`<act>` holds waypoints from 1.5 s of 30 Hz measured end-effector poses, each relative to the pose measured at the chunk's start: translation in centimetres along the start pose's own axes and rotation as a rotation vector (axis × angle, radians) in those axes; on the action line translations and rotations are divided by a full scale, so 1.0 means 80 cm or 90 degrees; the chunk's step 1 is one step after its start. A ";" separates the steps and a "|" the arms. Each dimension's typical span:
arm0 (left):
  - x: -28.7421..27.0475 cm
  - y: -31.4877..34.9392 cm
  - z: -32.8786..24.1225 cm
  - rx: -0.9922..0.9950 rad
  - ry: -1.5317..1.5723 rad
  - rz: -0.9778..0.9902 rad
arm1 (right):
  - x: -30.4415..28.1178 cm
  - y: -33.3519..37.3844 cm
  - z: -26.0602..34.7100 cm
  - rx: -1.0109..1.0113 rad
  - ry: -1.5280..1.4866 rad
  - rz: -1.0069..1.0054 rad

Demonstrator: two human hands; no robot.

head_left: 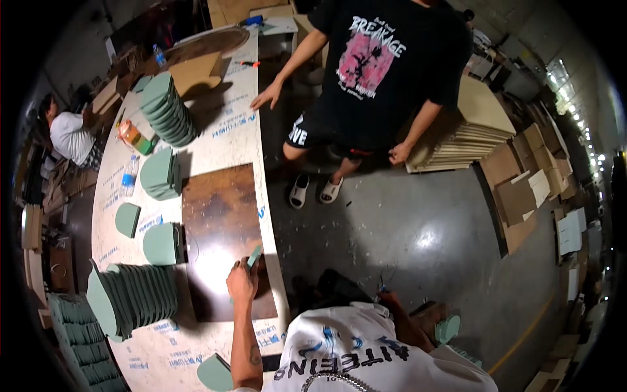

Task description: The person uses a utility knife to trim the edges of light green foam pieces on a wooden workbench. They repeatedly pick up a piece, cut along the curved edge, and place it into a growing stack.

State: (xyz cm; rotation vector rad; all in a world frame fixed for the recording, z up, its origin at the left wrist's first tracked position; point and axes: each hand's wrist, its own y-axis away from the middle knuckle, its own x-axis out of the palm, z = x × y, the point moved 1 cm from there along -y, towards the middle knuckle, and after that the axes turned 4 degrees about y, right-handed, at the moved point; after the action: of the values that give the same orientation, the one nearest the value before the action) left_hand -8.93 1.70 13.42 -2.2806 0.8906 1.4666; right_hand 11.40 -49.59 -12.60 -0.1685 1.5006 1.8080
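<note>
On the near part of the dark wood-grain board, my left hand is closed round a green rounded panel, seen nearly edge-on. My right hand is low beside my body, over the floor, closed on a small slim tool with blue on it; its exact kind is too small to make out. Left of the board stands a long row of upright green panels. Beyond it lie a small stack, a single panel and another stack.
A tall stack of green panels stands farther along the white table, near bottles. A person in a black shirt stands across, one hand at the table edge. Brown sheets are piled behind. Another person sits far left.
</note>
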 end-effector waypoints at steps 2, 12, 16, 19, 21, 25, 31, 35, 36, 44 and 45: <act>0.002 0.002 0.002 -0.003 0.002 -0.002 | 0.000 0.011 0.001 0.002 -0.083 -0.027; -0.002 0.000 0.000 -0.024 0.027 -0.006 | -0.020 0.006 0.029 -0.120 -0.228 -0.001; -0.006 0.003 0.006 -0.014 0.025 -0.023 | -0.016 0.019 0.067 -0.063 -0.134 -0.027; 0.003 0.006 0.000 -0.010 0.035 -0.027 | -0.023 0.005 0.061 -0.170 -0.186 0.024; 0.003 0.008 0.002 -0.018 0.036 -0.013 | -0.024 -0.003 0.071 -0.135 -0.157 0.030; 0.016 0.015 0.036 -0.042 0.035 0.087 | -0.024 0.013 0.110 -0.192 -0.155 0.047; 0.012 0.053 0.063 0.000 0.024 0.086 | -0.021 0.028 0.152 -0.112 0.020 0.052; 0.011 0.055 0.062 0.039 0.008 -0.027 | -0.020 0.024 0.164 -0.121 0.017 0.079; 0.012 0.047 0.055 0.054 -0.001 -0.041 | -0.020 0.022 0.163 -0.120 0.016 0.080; 0.086 0.033 0.074 0.033 0.013 0.170 | -0.011 0.011 0.197 -0.123 -0.057 0.082; 0.092 0.032 0.073 0.031 0.037 0.159 | -0.015 0.003 0.199 -0.119 -0.031 0.069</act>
State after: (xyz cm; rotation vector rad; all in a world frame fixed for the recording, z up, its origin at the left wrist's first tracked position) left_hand -12.58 0.40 4.51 -2.2517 1.2535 1.4630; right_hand 17.75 -36.08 -7.05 -0.1351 1.3285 2.0248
